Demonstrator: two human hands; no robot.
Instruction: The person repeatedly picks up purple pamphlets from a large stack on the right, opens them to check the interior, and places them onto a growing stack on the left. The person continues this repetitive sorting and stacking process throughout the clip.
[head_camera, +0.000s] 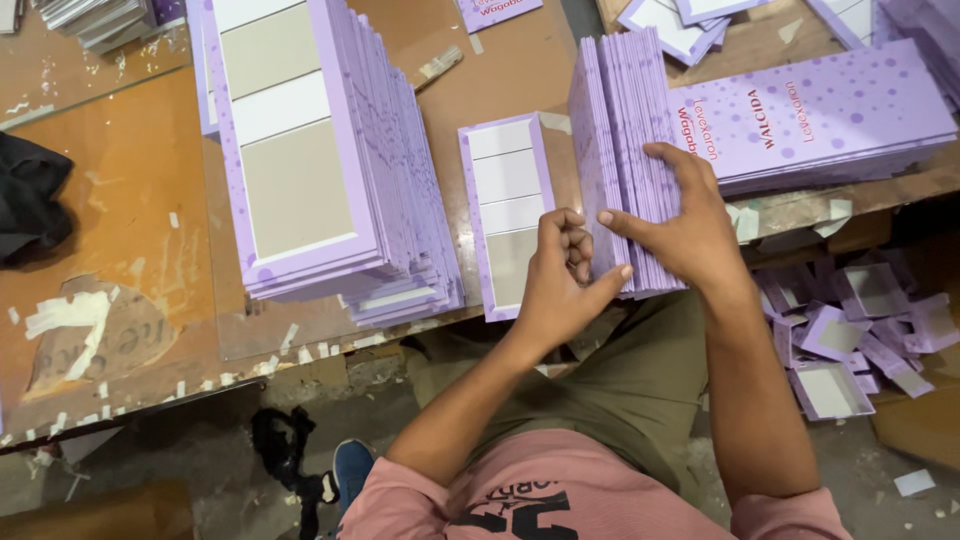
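**Me:** Purple card, lots of it. Both hands are on the upright stack of purple card sheets (625, 165), which stands on edge at the near side of the wooden table (130, 180), just right of the single flat sheet (507, 210) with pale panels.

**Helper:** What are the hands doing?

**Me:** My right hand (690, 225) lies over the near end of the stack. Its fingers are spread, the thumb reaches left along the sheet edges, and the fingertips press on top. My left hand (560, 280) sits at the near left corner. Its fingers are curled in and its thumb points right, touching the stack's lower edge. I can't tell if it pinches a sheet or only rests there.

**Helper:** How will the stack handle?

**Me:** I think each sheet is light and stiff, like thick card. Together they look heavy enough to slump or fan out. The faces look smooth, so they may slide. I would squeeze the pack from both flat sides, near the ends, and not grab one thin edge, which could bend.

**Helper:** What can't you see?

**Me:** The stack's bottom edge hides behind my hands. The tall leaning pile (330, 160) on the left is cut off at the top. The flat dotted pile (830, 115) on the right runs out of view too. Small purple box trays (850, 330) lie on the floor, partly in shadow. A dark cloth (30, 195) sits at the far left; I can't make out what it is.
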